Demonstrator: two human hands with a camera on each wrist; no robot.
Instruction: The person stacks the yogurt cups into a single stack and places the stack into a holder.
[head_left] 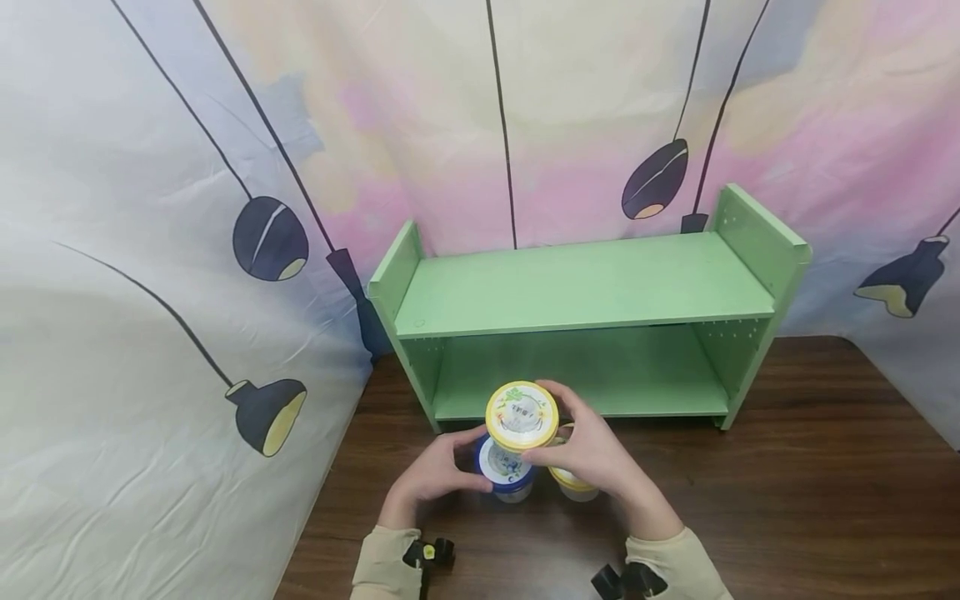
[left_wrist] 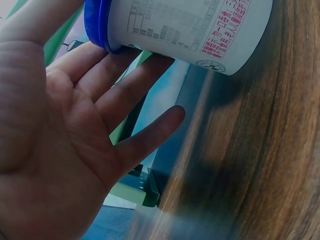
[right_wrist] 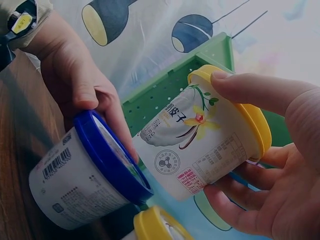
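Note:
My right hand (head_left: 592, 446) grips a white cup with a yellow lid (head_left: 522, 416), raised in front of the shelf; the right wrist view shows the thumb on the lid's rim and fingers beneath the cup (right_wrist: 190, 140). My left hand (head_left: 438, 477) holds the blue-lidded cup (head_left: 504, 467) by its lid between thumb and fingers, the little finger standing free in the left wrist view. That cup (right_wrist: 85, 175) is just left of and below the raised one. Another yellow-lidded cup (head_left: 576, 483) stands on the table, partly hidden behind my right hand.
A green two-level shelf (head_left: 585, 283) stands at the back of the dark wooden table (head_left: 825, 500), directly beyond the cups. Behind it hangs a pastel cloth (head_left: 420, 108) printed with dark lamps, which also runs down the left side.

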